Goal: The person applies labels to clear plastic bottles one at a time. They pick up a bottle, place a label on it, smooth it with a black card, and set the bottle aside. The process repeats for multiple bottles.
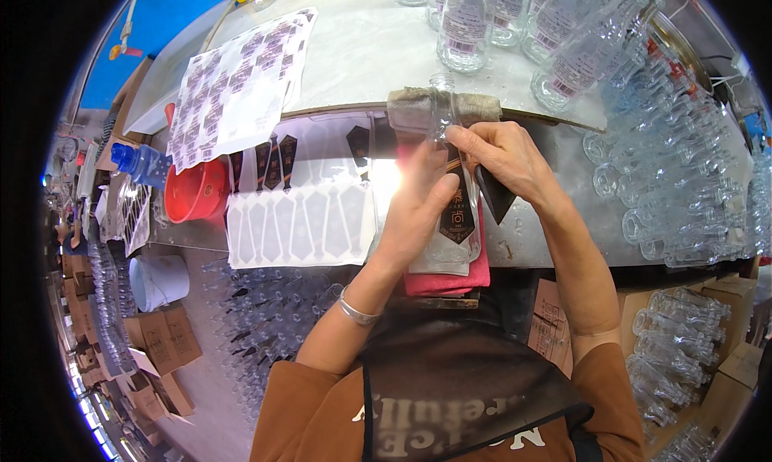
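A clear glass bottle [444,112] lies on its side, its neck pointing away from me over a rolled cloth pad [480,108]. Across its body, my left hand [420,198] is closed on the glass, thumb pressing beside a black tie-shaped label [457,221] on the front. My right hand [508,160] is pinched near the bottle's shoulder, at the label's upper end. From under its fingers sticks a dark pointed piece [496,197]; whether it is another label or a tool I cannot tell. Beneath the bottle is a red cloth [450,283].
A sheet of tie-shaped labels [301,225] lies to the left beside a red bucket [197,193]. Printed label sheets [241,80] sit on the raised shelf. Labelled bottles [466,28] stand at the back; bare bottles [675,180] are stacked at the right, above an open carton [631,321].
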Demonstrator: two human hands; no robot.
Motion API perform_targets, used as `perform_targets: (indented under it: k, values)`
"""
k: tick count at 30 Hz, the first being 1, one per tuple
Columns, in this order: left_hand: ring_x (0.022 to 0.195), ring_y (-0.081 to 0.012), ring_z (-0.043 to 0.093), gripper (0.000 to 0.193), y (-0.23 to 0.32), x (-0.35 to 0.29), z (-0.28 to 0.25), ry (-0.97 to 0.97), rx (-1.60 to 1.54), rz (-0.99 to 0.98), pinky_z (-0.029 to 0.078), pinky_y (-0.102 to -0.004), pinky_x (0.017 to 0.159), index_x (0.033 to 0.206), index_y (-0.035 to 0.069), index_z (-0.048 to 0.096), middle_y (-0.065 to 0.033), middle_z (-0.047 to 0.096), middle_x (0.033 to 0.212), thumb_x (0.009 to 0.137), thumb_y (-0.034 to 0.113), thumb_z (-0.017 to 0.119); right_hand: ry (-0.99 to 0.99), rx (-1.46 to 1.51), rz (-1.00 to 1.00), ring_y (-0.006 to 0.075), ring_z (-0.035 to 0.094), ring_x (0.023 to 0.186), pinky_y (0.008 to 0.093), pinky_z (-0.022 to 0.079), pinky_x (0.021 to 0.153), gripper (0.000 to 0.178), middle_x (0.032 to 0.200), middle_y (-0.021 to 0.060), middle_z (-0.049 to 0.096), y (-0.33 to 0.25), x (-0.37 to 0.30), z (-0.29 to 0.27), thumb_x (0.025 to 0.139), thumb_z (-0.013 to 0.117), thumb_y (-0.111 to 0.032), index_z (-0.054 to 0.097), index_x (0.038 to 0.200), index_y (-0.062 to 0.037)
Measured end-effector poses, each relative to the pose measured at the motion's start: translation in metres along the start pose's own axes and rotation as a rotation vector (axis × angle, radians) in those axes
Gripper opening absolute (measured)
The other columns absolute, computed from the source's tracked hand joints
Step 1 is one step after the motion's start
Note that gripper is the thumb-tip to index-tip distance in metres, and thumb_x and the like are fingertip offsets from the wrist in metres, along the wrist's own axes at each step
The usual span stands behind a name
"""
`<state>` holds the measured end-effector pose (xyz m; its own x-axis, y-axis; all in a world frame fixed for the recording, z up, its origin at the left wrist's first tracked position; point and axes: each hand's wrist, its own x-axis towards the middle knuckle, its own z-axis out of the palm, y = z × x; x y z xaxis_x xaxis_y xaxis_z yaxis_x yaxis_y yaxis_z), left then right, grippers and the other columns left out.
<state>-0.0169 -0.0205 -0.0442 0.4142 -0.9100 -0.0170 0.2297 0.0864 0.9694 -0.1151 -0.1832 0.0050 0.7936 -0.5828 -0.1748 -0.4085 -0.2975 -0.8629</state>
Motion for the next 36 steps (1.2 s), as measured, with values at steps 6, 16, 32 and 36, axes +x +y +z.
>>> perform_targets:
  k: [6, 16, 32, 36]
  values:
    - [0.152, -0.0267, 0.025, 0.072, 0.006, -0.001, 0.004, 0.010, 0.018, -0.026, 0.022, -0.0368, 0.122, 0.157, -0.009, 0.019, -0.0194, 0.026, 0.163, 0.105, 0.023, 0.057, -0.007, 0.011, -0.010, 0.0234, 0.064, 0.068, 0.0362, 0.050, 0.069, 0.063, 0.069, 0.0190, 0.067, -0.001, -0.001, -0.001, 0.089, 0.061, -0.056, 0.074, 0.081, 0.0052]
    - [0.092, -0.0107, 0.058, 0.058, 0.019, 0.027, -0.002, 0.201, 0.164, -0.185, 0.049, -0.0255, 0.083, 0.136, -0.005, 0.050, -0.0076, 0.062, 0.100, 0.102, 0.042, 0.059, -0.061, 0.211, 0.007, 0.0160, 0.066, 0.081, 0.0313, 0.051, 0.080, 0.061, 0.082, 0.0122, 0.074, 0.020, -0.001, 0.001, 0.095, 0.058, -0.054, 0.075, 0.092, 0.0044]
    - [0.092, -0.0105, 0.065, 0.044, 0.020, 0.033, 0.005, 0.244, 0.193, -0.157, 0.051, -0.0227, 0.080, 0.130, -0.006, 0.051, -0.0080, 0.068, 0.107, 0.103, 0.026, 0.063, 0.136, 0.678, 0.070, 0.0041, 0.061, 0.077, 0.0217, 0.051, 0.073, 0.042, 0.086, -0.0015, 0.065, 0.049, -0.042, -0.009, 0.108, 0.050, -0.035, 0.065, 0.122, 0.0017]
    - [0.102, -0.0187, 0.069, 0.067, 0.008, 0.033, -0.001, 0.263, 0.297, -0.090, 0.053, -0.0290, 0.087, 0.137, -0.011, 0.048, -0.0193, 0.071, 0.111, 0.094, 0.035, 0.072, 0.227, 0.830, 0.086, 0.0051, 0.062, 0.086, 0.0234, 0.053, 0.080, 0.036, 0.096, -0.0009, 0.065, 0.042, -0.059, -0.010, 0.106, 0.054, -0.028, 0.063, 0.126, 0.0008]
